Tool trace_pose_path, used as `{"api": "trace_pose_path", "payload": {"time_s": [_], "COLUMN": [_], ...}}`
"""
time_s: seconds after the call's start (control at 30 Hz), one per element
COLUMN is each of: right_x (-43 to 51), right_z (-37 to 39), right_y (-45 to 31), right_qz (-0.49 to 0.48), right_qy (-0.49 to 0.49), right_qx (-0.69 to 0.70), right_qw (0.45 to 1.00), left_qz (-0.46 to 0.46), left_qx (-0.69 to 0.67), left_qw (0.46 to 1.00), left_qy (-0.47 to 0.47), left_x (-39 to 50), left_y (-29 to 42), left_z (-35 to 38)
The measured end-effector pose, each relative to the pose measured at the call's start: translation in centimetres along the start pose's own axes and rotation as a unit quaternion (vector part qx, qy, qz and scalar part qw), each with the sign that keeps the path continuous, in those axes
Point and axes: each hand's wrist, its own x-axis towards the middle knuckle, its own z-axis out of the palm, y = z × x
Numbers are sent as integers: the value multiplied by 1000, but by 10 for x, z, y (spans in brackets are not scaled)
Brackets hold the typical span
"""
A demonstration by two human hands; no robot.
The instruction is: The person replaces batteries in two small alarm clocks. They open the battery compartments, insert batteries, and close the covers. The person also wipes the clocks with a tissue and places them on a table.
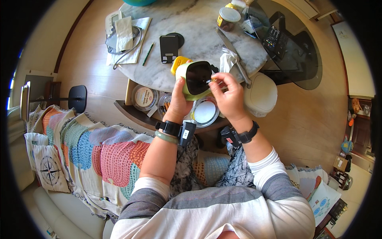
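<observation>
My left hand (178,100) grips a pale green rounded case (182,71) with a glossy dark face, held tilted above the table's front edge. Between thumb and fingertips, my right hand (228,92) pinches a small object (211,80) at the right side of that dark face. The object looks partly shiny and is too small to name. Just behind the case lies a yellow plastic item (179,63), partly covered by it. Below my hands is an open drawer holding round clear tubs; one tub (205,112) has a white lid.
On the marble table (191,21) are a black phone stand (169,49), a green pencil (148,53), a long knife (229,44), a crumpled tissue (228,60), a lidded jar (228,19) and a blood pressure monitor (115,18). A white lidded bin (261,92) stands at right.
</observation>
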Motion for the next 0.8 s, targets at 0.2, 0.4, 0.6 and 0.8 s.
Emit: {"api": "trace_pose_path", "payload": {"time_s": [0.2, 0.4, 0.6, 0.8], "right_x": [22, 34, 59, 105], "right_z": [-17, -10, -12, 1], "right_y": [26, 56, 79, 95], "right_qz": [241, 280, 263, 102], "right_qy": [78, 33, 12, -86], "right_qx": [320, 260, 128, -219], "right_qw": [913, 924, 956, 967], "left_qz": [36, 38, -88, -198], "left_qx": [-71, -109, -170, -163], "left_qw": [997, 993, 967, 927], "left_qy": [14, 30, -167, -275], "left_x": [-1, -4, -14, -27], "left_y": [24, 35, 27, 15], "left_z": [-17, -20, 1, 13]}}
